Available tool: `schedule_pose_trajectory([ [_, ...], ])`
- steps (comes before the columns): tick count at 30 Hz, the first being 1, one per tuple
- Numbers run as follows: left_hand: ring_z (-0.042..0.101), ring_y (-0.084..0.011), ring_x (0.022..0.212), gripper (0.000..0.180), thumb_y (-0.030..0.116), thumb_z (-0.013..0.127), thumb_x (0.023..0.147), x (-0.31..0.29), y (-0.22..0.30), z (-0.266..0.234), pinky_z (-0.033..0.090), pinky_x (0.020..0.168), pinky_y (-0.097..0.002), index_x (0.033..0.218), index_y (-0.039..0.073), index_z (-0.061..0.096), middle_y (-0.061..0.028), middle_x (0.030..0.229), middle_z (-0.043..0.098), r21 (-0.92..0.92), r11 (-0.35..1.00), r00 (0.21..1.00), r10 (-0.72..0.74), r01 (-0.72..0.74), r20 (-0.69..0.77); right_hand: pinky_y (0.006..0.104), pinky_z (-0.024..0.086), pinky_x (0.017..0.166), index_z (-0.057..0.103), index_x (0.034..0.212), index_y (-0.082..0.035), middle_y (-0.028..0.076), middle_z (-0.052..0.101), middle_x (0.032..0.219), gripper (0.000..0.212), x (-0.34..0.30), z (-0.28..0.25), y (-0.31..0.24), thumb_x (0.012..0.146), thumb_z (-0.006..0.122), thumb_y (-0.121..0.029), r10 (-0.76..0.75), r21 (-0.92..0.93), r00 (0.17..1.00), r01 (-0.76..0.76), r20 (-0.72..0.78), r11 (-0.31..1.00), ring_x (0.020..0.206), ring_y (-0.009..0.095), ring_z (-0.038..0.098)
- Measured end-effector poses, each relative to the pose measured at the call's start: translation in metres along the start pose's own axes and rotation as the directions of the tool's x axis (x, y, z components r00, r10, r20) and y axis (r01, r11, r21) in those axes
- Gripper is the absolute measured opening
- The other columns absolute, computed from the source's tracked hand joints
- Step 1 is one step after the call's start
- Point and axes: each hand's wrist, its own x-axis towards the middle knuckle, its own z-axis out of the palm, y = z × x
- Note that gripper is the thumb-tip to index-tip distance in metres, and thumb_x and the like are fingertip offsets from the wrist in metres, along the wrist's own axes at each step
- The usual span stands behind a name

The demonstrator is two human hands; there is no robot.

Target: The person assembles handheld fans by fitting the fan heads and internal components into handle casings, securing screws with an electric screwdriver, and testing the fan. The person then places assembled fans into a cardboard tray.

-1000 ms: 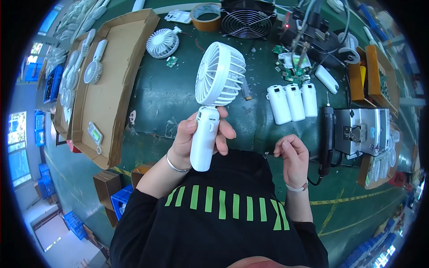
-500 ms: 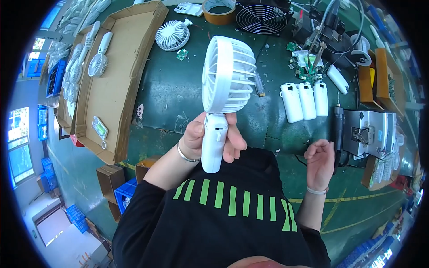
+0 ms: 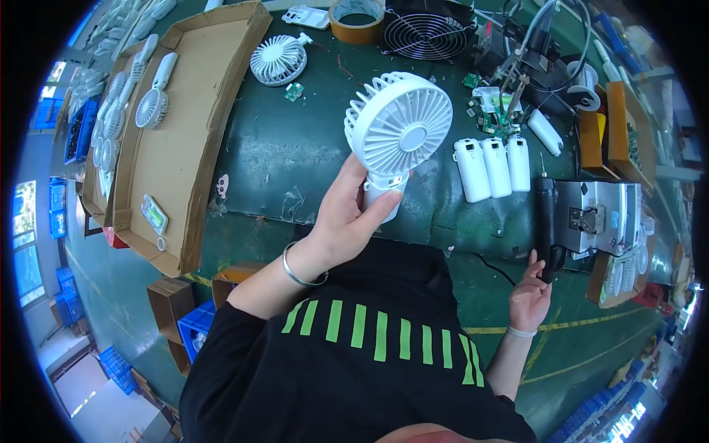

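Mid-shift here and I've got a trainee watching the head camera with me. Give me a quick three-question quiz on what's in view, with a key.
1. Multiple choice: what does the left hand hold?
A) a green circuit board
B) a white handheld fan
C) a black cable
2. True or false: the right hand is nearer to the black screwdriver than to the brown roll of tape.
3. Count: how many white handle casings are side by side in the row to the right of the fan?

Key:
1. B
2. True
3. Three
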Motion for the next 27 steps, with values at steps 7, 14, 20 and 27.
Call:
schedule_pose_trajectory([
  [7,0.058,-0.0185,0.106,0.053,0.002,0.065,0.084,-0.007,0.005,0.005,0.046,0.094,-0.0345,0.130,0.001,0.040,-0.0099,0.118,0.056,-0.428,0.894,0.986,-0.160,0.130,-0.034,0.0341,0.059,0.080,0.053,0.117,0.010,0.021,0.063,0.102,0.053,-0.001,0.065,-0.004,0.103,0.031,-0.035,-0.653,-0.699,0.483,0.708,0.583,-0.102,0.080,0.026,0.067],
  [14,0.050,-0.0115,0.076,0.052,0.009,0.065,0.076,-0.010,-0.004,0.008,0.042,0.063,-0.0234,0.124,0.003,0.045,-0.0089,0.103,0.052,-0.751,0.577,0.936,-0.313,0.320,0.158,0.0330,0.036,0.063,0.058,0.083,0.002,0.012,0.055,0.065,0.059,0.015,0.143,0.023,0.099,0.026,-0.045,-0.390,-0.273,0.052,0.798,0.919,-0.537,0.060,0.021,0.047],
  [20,0.057,-0.0169,0.081,0.046,0.022,0.056,0.079,-0.008,-0.015,0.013,0.046,0.081,-0.0287,0.119,0.001,0.051,-0.0180,0.121,0.055,-0.765,0.580,0.959,-0.194,0.280,0.205,0.0417,0.051,0.069,0.046,0.124,0.004,0.023,0.066,0.077,0.076,0.087,0.150,0.094,0.087,0.056,-0.061,0.579,-0.732,0.449,0.459,0.680,0.504,0.073,0.034,0.067],
  [27,0.066,-0.0159,0.075,0.024,0.003,0.056,0.082,-0.002,-0.010,0.021,0.053,0.071,-0.0271,0.106,-0.001,0.056,-0.0190,0.104,0.068,-0.670,0.602,0.890,-0.398,0.435,0.222,0.0314,0.044,0.048,0.048,0.105,0.004,0.010,0.053,0.061,0.090,0.096,0.126,0.122,0.077,0.046,-0.082,0.294,-0.833,0.780,0.520,0.553,0.189,0.048,0.019,0.050],
])
